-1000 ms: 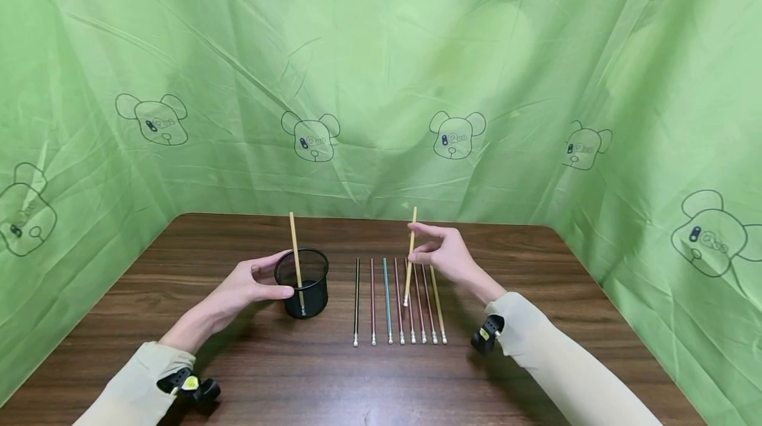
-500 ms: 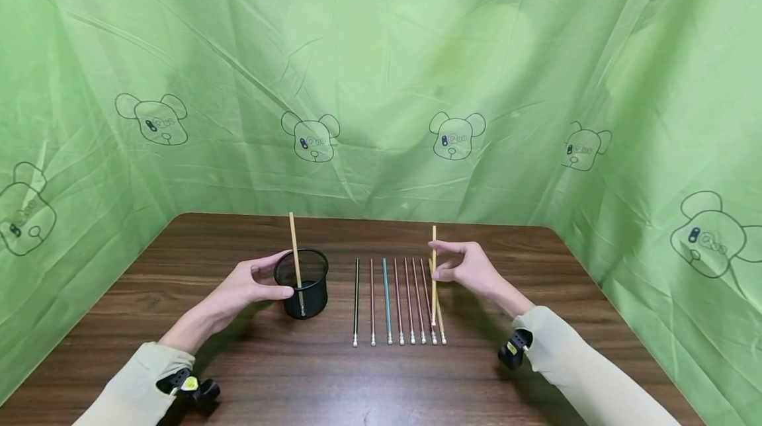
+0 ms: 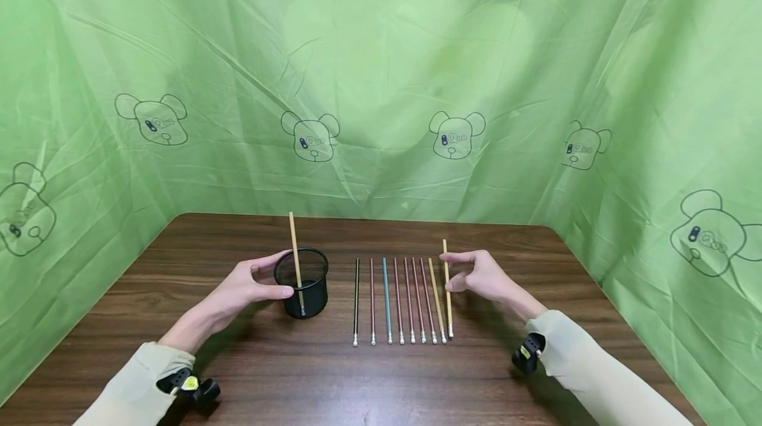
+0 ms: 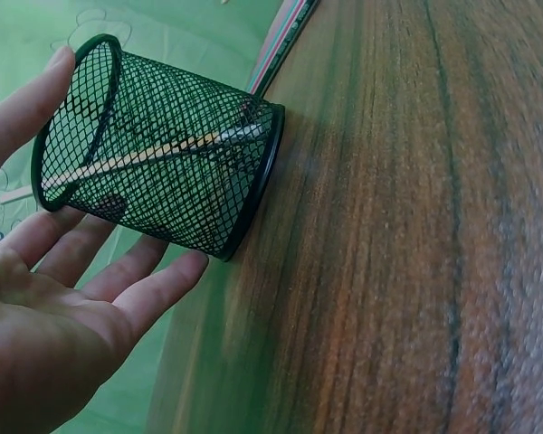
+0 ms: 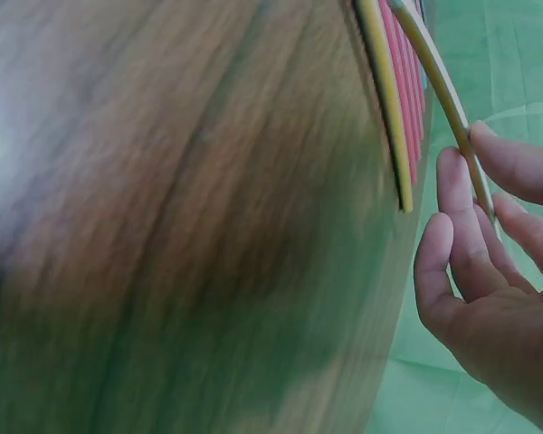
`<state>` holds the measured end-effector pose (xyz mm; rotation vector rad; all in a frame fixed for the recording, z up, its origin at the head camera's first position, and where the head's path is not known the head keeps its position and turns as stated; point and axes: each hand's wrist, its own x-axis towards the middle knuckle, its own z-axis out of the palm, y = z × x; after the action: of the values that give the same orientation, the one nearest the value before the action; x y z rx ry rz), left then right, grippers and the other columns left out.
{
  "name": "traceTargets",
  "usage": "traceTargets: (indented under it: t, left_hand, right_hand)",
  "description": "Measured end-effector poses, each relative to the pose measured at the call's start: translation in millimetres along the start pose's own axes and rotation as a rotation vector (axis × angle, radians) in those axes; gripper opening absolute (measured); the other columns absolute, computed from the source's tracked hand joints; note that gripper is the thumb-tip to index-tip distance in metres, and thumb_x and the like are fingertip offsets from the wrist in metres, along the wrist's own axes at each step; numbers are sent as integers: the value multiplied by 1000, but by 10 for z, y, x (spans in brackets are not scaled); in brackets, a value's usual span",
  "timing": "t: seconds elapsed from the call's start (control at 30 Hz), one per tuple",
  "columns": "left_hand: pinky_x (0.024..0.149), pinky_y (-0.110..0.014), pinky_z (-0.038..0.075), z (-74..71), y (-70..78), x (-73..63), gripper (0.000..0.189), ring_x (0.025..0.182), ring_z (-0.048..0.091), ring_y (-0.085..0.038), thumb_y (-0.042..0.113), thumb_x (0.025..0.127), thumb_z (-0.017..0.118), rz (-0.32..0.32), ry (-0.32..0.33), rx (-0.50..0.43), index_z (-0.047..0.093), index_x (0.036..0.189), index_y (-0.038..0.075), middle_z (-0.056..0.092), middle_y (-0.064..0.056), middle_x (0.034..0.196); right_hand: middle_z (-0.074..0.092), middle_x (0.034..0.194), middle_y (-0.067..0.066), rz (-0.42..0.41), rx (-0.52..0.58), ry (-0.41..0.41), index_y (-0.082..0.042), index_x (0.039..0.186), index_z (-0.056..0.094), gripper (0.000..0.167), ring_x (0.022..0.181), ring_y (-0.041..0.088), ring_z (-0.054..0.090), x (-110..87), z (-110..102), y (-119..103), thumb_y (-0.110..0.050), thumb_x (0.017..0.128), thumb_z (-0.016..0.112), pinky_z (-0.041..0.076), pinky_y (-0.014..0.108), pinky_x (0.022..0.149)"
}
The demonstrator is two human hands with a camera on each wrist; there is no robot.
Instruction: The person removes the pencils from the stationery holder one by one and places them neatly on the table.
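Note:
My left hand (image 3: 241, 290) holds a black mesh pencil cup (image 3: 312, 303), thumb at the rim and fingers along its far side. One yellow pencil (image 3: 294, 234) leans inside the cup, eraser end down. My right hand (image 3: 485, 277) pinches another yellow pencil (image 3: 448, 307) between thumb and fingers, its eraser end towards me. In the right wrist view this pencil appears raised off the table. Just left of it lies a row of pencils: a yellow pencil (image 3: 437, 300), several dark pink pencils (image 3: 399, 300), a blue pencil (image 3: 387, 300) and a black pencil (image 3: 356, 300).
The brown wooden table (image 3: 333, 383) carries the cup and the row. Green cloth (image 3: 381, 82) with bear-face drawings hangs behind and at both sides. A black wrist camera (image 3: 526, 354) is strapped to the right sleeve, another black camera (image 3: 193, 387) to the left.
My right hand has carried the yellow pencil rightwards and down, from above the row to its right end. The left hand and the cup have stayed put.

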<state>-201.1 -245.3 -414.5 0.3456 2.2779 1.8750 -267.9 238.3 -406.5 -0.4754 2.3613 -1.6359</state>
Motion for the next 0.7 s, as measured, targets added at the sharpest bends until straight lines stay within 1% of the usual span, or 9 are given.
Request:
traceTargets:
  t: [0.17,0.3,0.4,0.53,0.63,0.7]
  left_hand:
    - [99,-23,46,0,8,-2,82,134,57,-32,14,91,84,-2,-4,-10,42,161,7,57,-24,148]
    - [99,-22,45,-1,15,-8,83,134,56,-31,15,90,84,-4,0,-3,43,161,8,57,-23,148]
    - [100,-22,44,-4,16,-10,83,135,55,-32,15,90,85,-4,4,3,42,161,8,58,-21,148]
    - [99,-23,46,-4,11,-7,83,134,56,-33,15,91,84,-8,-4,-10,41,162,8,57,-23,148]
    - [99,-24,47,0,11,-6,84,133,57,-34,15,91,84,-14,-8,-15,41,162,8,57,-23,147]
    - [100,-23,45,3,14,-5,84,134,56,-32,16,90,85,-17,0,-2,42,162,8,58,-21,148]
  right_hand:
    - [59,136,32,20,-36,-12,13,143,56,66,87,23,72,-9,-9,41,14,80,77,58,29,73]
    - [63,132,31,34,-95,-2,12,140,60,66,81,16,69,18,-10,78,13,78,80,57,28,68]
    - [66,127,28,63,-147,12,9,140,63,65,70,13,64,36,-8,87,11,78,82,55,30,62]
    - [69,123,24,111,-196,18,6,139,65,63,58,12,58,50,3,78,8,79,84,54,32,58]
    - [70,124,24,136,-211,13,6,139,65,63,58,12,60,55,12,76,8,79,85,56,34,58]
    - [69,125,24,149,-206,7,6,139,65,62,59,14,62,58,13,86,8,79,85,58,35,59]
